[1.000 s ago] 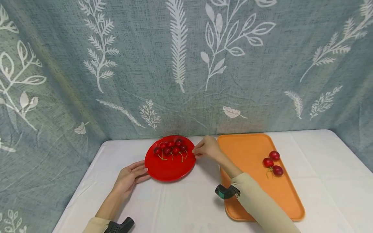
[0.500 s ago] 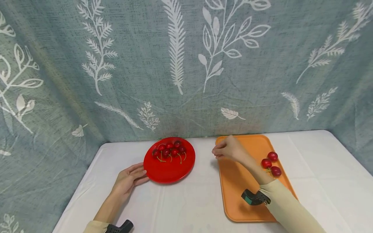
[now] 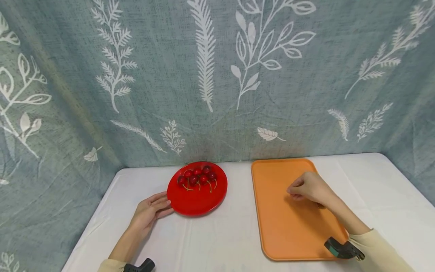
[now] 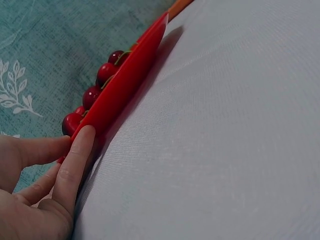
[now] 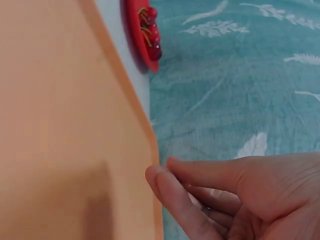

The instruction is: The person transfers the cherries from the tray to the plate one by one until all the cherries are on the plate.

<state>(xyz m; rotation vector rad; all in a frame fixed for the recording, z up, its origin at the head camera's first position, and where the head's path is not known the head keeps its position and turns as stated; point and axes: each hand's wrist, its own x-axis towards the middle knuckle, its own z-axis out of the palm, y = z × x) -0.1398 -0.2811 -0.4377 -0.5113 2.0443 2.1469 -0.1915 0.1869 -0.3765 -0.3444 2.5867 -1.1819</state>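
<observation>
My left hand (image 3: 149, 211) holds the near-left rim of a round red plate (image 3: 197, 204), with its thumb and fingers at the edge; the left wrist view shows a fingertip against the plate's (image 4: 120, 95) underside. Several dark-red cherries (image 3: 193, 180) with green stems lie grouped on the plate's far half. Above the orange tray (image 3: 282, 230) hovers my right hand (image 3: 312, 189), its thumb and fingers loosely curled close together. Nothing shows between its fingertips in the right wrist view. The cherries that lay on the tray are hidden behind this hand and forearm.
A white cloth (image 3: 231, 241) covers the table, and a teal curtain (image 3: 217, 132) with white leaf prints hangs along the back and left. The tray has a low raised rim. Dark straps with a device sit on both wrists.
My right hand has let go of the plate's right edge and moved right across the tray, now covering the cherries there. The left hand stays at the plate's rim.
</observation>
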